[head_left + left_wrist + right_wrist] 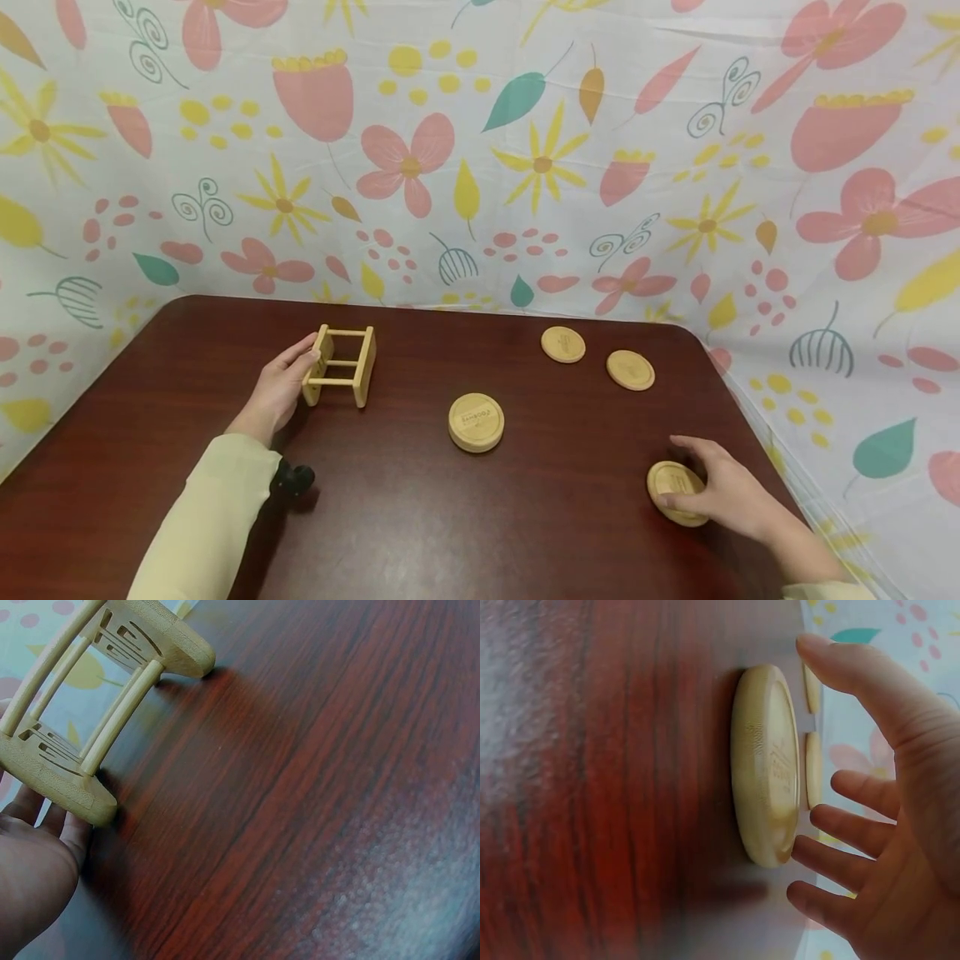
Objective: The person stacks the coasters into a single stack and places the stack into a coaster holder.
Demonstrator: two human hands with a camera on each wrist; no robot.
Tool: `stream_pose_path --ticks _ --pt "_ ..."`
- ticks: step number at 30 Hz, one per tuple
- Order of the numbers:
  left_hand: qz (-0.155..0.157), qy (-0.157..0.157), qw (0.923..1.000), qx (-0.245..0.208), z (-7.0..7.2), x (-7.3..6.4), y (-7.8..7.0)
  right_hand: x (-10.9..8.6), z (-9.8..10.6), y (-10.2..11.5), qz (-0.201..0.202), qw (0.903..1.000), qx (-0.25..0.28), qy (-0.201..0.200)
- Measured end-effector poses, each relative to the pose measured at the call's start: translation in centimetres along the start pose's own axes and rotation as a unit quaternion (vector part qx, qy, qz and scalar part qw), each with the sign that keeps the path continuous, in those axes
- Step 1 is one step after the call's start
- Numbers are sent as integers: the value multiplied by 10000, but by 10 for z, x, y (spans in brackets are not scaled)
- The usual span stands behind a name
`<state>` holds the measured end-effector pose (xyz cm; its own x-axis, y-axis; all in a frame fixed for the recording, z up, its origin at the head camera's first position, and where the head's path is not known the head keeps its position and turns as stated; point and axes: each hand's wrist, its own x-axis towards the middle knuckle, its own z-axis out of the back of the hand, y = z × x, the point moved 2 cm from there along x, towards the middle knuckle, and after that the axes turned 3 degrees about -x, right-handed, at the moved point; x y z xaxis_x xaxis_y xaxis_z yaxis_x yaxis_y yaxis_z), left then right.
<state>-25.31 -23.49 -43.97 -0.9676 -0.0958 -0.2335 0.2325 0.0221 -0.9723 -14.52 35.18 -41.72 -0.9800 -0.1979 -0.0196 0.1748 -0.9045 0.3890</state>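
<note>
A small bamboo coaster holder [362, 367], two slotted side panels joined by rods, stands at the table's left. My left hand [281, 387] holds its left panel; in the left wrist view the fingers [54, 819] lie against that panel's outer face, and the thumb's contact is hidden. At the right, my right hand [731, 492] hovers around a round bamboo coaster [673, 483] with engraved lettering. In the right wrist view the fingers [851, 829] are spread and loosely extended over the coaster [761, 769], not visibly gripping it.
A thick round bamboo piece [477, 421] with lettering lies mid-table. Toward the back right are two thin coasters, a left one [563, 344] and a right one [631, 370]. Behind the dark wooden table [420, 517] hangs a flowered cloth [465, 167]. A black object [300, 479] sits at the left wrist.
</note>
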Motion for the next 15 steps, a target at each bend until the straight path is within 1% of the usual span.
stream_pose_path --ticks 8,15 --pt "-28 13 10000 -50 0 2 1 -4 -2 -3 -188 9993 -99 323" --pt "-11 8 10000 -33 1 1 0 -5 -6 -8 -198 9990 -243 323"
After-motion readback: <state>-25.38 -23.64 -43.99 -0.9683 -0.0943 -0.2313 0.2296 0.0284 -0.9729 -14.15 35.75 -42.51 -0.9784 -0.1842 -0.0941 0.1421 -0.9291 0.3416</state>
